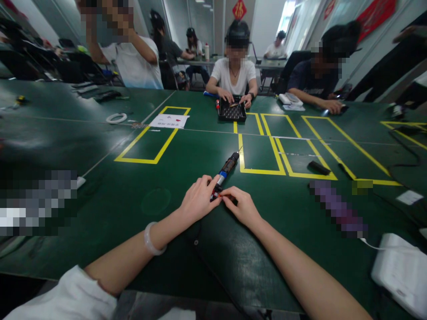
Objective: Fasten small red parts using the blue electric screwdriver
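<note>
An electric screwdriver (228,165), slim with black, blue and silver sections, lies slanted on the green table, its thin bit pointing away from me. My left hand (201,195) is closed around its near part, and the fingers hide some of the body. At the rear end are small red and black parts (216,194), too small to make out clearly. There my right hand (240,205) pinches with thumb and forefinger, touching a small red piece. A dark cord (213,271) runs from beneath my hands toward the table's front edge.
Yellow tape rectangles (262,171) mark the tabletop. Across from me a person works over a black tray (232,116). A paper sheet (169,121) and a white ring (116,118) lie at left. Rightward are a black object (319,168) and a white box (400,271).
</note>
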Demonstrator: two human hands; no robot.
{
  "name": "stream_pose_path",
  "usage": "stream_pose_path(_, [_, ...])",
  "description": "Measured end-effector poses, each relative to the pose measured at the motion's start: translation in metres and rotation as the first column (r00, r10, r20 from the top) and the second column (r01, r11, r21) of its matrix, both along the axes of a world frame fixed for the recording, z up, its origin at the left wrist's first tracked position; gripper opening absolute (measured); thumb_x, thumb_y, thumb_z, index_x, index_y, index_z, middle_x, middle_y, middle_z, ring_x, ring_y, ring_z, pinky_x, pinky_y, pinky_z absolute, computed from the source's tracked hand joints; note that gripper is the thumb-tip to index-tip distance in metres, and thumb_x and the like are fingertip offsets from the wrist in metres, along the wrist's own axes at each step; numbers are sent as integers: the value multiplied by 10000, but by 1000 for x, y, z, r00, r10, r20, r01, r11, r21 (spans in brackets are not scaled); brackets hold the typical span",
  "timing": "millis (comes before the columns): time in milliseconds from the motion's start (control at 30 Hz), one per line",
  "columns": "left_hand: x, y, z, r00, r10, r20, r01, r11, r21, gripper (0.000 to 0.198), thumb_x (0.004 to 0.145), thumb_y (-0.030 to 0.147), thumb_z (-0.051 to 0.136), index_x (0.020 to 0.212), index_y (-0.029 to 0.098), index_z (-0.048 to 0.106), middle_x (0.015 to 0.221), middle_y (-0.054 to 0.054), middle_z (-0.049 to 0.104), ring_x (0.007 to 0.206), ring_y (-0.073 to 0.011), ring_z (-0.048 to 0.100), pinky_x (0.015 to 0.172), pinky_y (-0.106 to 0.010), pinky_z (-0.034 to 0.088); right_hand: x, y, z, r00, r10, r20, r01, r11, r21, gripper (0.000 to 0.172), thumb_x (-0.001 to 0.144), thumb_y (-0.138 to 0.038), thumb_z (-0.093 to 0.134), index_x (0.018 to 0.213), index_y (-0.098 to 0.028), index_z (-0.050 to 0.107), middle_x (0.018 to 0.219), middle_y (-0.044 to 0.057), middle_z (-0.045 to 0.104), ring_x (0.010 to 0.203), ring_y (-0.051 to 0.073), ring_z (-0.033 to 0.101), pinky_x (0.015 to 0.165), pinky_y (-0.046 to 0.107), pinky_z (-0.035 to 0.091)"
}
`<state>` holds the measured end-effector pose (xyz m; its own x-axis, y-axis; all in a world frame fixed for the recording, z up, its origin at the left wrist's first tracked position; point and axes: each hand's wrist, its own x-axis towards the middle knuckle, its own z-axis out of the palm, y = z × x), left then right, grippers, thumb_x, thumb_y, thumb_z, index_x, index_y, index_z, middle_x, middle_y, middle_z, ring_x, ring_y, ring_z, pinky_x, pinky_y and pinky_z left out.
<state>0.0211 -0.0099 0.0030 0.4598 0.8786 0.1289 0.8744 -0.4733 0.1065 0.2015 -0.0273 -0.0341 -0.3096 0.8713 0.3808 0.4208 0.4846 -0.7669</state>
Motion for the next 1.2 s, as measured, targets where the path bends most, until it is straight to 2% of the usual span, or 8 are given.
stream_pose_path(100, [-6,2,2,1000,4,-10,-4,1000,-6,589,888,429,506,1425,216,388,1183,-121,514,1011,-265,528,820,-369,479,-2,-2,3,999,46,-16,-46,999,-12,178,907,-159,523,1041,-215,625,971,56,634,824,165,620,746,290,503])
stream_pose_path(300, [-35,13,3,996,48,-77,-45,998,34,639,885,492,503,1454,239,356,1206,-126,504,1005,-269,525,851,-377,464,2,-1,3,999,33,-6,-33,999,-38,179,903,-149,514,1039,-216,609,967,48,611,808,153,613,736,284,495])
stream_pose_path(467, [-80,32,4,972,206,-117,-204,979,29,667,893,557,443,1477,254,334,1240,-142,486,1017,-292,533,827,-387,473,3,0,2,999,37,7,-37,998,-49,172,905,-153,514,1033,-219,609,954,41,612,808,151,608,738,283,486])
stream_pose_path(700, [-150,70,2,905,408,-125,-411,912,3,716,882,612,393,1471,207,365,1282,-184,449,1141,-354,498,906,-452,456,3,-1,3,999,41,20,-40,998,-53,155,909,-152,515,1003,-214,622,916,35,610,792,148,602,728,275,471])
stream_pose_path(900, [-194,95,2,847,517,-126,-523,852,-20,748,894,652,351,1473,177,359,1309,-204,434,1133,-364,494,915,-496,447,2,0,3,999,43,30,-41,998,-52,138,908,-149,519,960,-212,631,903,33,612,780,148,597,721,277,463])
stream_pose_path(1067, [-206,97,4,803,592,-69,-594,804,-19,722,896,624,403,1450,161,394,1305,-176,460,1128,-336,473,915,-497,448,2,0,4,998,48,32,-46,997,-57,131,910,-156,520,941,-213,634,897,31,614,770,146,594,710,273,462])
stream_pose_path(1200, [-196,88,4,818,575,-29,-572,817,73,639,911,554,440,1420,170,419,1285,-146,494,1090,-301,492,874,-423,464,2,0,4,998,50,26,-49,997,-55,137,910,-152,520,946,-217,635,907,32,617,780,148,597,712,273,460])
